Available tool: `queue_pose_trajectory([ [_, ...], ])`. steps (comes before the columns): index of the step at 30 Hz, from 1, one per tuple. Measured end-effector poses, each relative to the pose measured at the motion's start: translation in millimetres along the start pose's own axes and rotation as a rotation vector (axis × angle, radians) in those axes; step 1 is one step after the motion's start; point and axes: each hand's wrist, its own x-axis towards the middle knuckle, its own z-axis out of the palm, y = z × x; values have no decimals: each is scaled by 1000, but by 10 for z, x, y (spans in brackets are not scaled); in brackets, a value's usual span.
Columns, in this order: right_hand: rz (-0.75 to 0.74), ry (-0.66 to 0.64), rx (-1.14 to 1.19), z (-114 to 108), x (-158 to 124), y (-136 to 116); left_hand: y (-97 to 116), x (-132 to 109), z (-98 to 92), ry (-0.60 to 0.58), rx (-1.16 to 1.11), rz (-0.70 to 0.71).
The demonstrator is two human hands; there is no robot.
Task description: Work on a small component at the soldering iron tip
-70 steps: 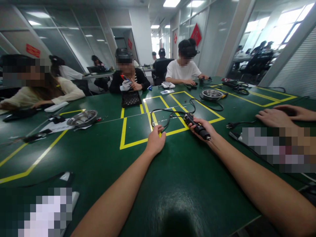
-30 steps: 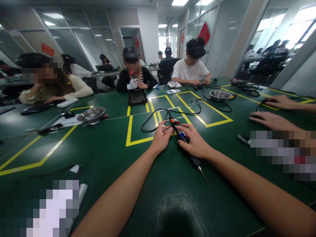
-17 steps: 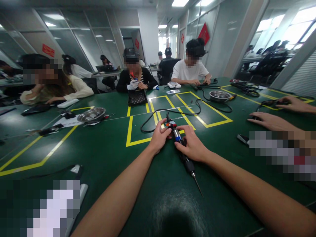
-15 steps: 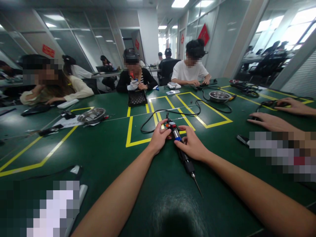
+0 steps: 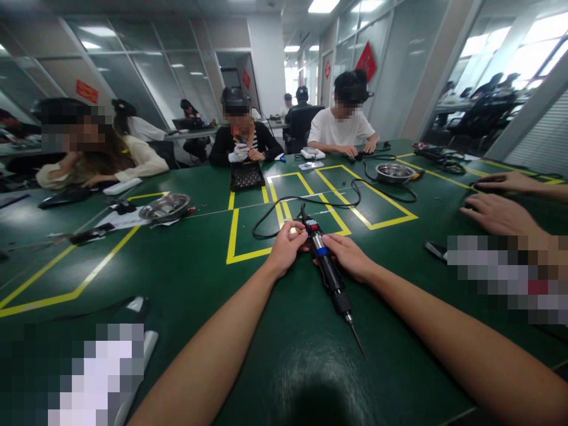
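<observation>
A black electric screwdriver (image 5: pixel 331 277) with a blue ring and a red switch lies on the green table (image 5: pixel 177 278), its bit pointing toward me. Its black cord (image 5: pixel 284 207) loops away across the yellow tape lines. My left hand (image 5: pixel 284 248) rests beside the tool's rear end, fingers curled and pinching at the red switch area. My right hand (image 5: pixel 348 255) lies against the right side of the tool's body near the blue ring, fingers closed on it.
A metal bowl (image 5: pixel 165 206) sits at the left, another metal bowl (image 5: pixel 394 171) at the far right. A co-worker's hands (image 5: pixel 497 214) lie on the table at my right. Several people sit along the far edge. A black basket (image 5: pixel 247 176) stands beyond the tape squares.
Both hands pulled the screwdriver nearer and turned it so the bit points toward me. My right hand has since slid off the top of the body to its right side.
</observation>
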Motion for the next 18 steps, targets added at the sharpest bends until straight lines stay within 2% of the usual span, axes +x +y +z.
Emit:
queue_pose_trajectory([
  [5,36,13,53,35,-19,-45,-68,31,-4,7,21,29],
  [10,15,10,35,44,-33,-38,-142,57,2,35,31,44],
  [18,-22,76,33,101,-47,-24,-184,78,-27,46,62,62],
])
